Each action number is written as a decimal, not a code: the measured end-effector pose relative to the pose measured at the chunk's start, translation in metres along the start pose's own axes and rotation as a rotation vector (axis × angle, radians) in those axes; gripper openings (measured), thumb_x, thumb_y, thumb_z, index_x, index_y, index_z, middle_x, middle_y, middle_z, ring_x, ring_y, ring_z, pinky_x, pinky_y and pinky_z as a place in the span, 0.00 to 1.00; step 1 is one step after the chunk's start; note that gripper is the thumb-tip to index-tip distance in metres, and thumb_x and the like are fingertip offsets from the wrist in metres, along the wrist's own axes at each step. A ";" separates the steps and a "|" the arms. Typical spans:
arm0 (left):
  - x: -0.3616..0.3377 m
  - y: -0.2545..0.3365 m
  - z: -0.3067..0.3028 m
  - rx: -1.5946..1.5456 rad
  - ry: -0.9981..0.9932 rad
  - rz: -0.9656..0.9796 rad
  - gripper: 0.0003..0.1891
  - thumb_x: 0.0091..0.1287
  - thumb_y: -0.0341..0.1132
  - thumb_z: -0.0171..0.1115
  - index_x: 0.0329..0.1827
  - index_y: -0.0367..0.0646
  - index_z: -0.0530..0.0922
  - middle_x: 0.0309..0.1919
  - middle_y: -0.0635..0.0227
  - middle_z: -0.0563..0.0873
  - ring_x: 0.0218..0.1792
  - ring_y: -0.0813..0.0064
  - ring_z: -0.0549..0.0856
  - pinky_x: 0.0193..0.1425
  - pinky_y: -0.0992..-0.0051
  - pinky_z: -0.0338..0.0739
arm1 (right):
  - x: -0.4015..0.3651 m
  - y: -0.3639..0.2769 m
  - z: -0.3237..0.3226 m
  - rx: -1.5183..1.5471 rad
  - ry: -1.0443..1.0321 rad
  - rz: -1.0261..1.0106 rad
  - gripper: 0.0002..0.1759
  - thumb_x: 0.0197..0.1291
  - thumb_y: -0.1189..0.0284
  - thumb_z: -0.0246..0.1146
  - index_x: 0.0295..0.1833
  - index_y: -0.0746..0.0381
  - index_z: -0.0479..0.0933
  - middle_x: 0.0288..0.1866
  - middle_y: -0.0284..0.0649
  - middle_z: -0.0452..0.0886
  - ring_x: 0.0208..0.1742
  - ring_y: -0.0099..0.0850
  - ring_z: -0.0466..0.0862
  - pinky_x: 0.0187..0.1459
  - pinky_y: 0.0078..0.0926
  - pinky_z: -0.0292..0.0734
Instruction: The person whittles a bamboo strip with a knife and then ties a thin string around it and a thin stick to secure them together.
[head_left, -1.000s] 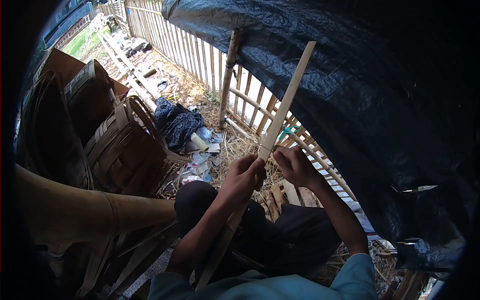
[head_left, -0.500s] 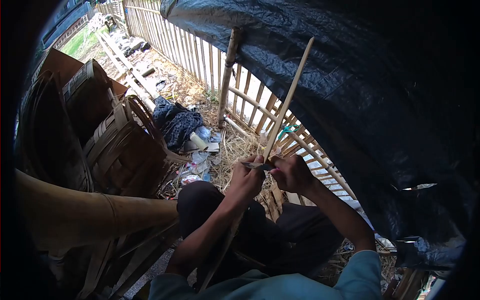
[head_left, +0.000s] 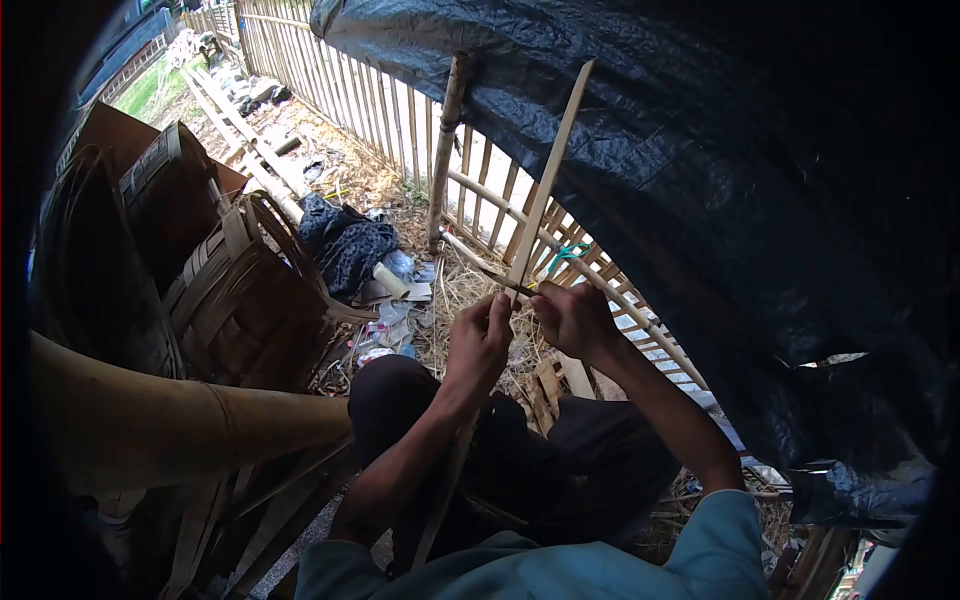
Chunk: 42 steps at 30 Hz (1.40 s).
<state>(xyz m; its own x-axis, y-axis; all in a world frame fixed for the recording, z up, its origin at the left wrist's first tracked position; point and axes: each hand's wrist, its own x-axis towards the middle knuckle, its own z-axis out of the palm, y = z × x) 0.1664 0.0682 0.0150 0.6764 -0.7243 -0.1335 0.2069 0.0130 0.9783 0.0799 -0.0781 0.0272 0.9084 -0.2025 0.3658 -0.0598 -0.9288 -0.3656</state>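
A long, pale bamboo strip [head_left: 552, 175] slants upward from between my hands, and its lower part runs down past my knees. My left hand [head_left: 480, 345] is closed round the strip, thumb up. Just to the right, my right hand [head_left: 572, 318] is wrapped round the handle of a knife [head_left: 508, 283]. The knife's dark blade lies across the strip just above my left thumb, its tip toward the left. Most of the handle is hidden in my fingers.
A thick bamboo pole [head_left: 180, 420] juts in from the left, below woven baskets [head_left: 235, 300]. A bamboo fence [head_left: 330, 75] runs behind, and dark plastic sheeting [head_left: 700, 230] hangs at the right. Black cloth [head_left: 345, 245] and litter lie on the straw-covered ground.
My right hand and the knife have moved up the strip, away from my left hand. The blade now sits above my left thumb instead of over its fingers.
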 end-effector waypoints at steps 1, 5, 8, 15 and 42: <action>-0.001 0.001 -0.001 0.002 0.003 0.000 0.19 0.75 0.42 0.46 0.36 0.36 0.77 0.13 0.79 0.67 0.12 0.89 0.65 0.14 0.82 0.55 | -0.001 -0.003 0.000 0.023 -0.007 0.014 0.21 0.65 0.57 0.54 0.25 0.61 0.72 0.11 0.45 0.72 0.15 0.46 0.77 0.20 0.41 0.73; -0.002 0.011 -0.006 -0.110 -0.063 -0.209 0.20 0.75 0.42 0.46 0.30 0.37 0.78 0.15 0.77 0.71 0.16 0.88 0.67 0.18 0.80 0.58 | -0.004 -0.006 -0.002 0.092 -0.114 -0.104 0.24 0.66 0.55 0.52 0.24 0.62 0.71 0.13 0.47 0.72 0.17 0.48 0.78 0.21 0.42 0.72; -0.006 0.015 -0.004 -0.313 -0.090 -0.299 0.20 0.75 0.43 0.46 0.26 0.40 0.73 0.18 0.75 0.74 0.16 0.87 0.69 0.17 0.80 0.59 | -0.008 -0.014 0.003 0.151 -0.108 -0.114 0.25 0.67 0.54 0.51 0.24 0.62 0.71 0.13 0.49 0.72 0.18 0.49 0.78 0.21 0.43 0.72; 0.002 -0.019 0.007 0.293 0.043 0.096 0.19 0.76 0.40 0.40 0.28 0.40 0.70 0.15 0.75 0.69 0.14 0.83 0.67 0.18 0.77 0.62 | 0.003 0.014 -0.002 -0.118 0.028 -0.037 0.23 0.67 0.56 0.51 0.25 0.61 0.72 0.12 0.47 0.72 0.18 0.49 0.78 0.21 0.41 0.73; -0.011 0.029 -0.002 -0.400 -0.260 -0.484 0.09 0.69 0.38 0.50 0.45 0.45 0.74 0.22 0.79 0.67 0.19 0.87 0.68 0.19 0.84 0.60 | -0.006 -0.005 -0.011 -0.060 -0.128 -0.141 0.27 0.65 0.48 0.51 0.25 0.59 0.72 0.11 0.42 0.72 0.16 0.42 0.79 0.22 0.41 0.74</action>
<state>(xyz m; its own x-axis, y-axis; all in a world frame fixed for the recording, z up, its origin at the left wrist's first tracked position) 0.1667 0.0783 0.0449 0.2603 -0.8541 -0.4502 0.7233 -0.1364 0.6770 0.0706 -0.0754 0.0360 0.9545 -0.0315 0.2966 0.0507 -0.9628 -0.2654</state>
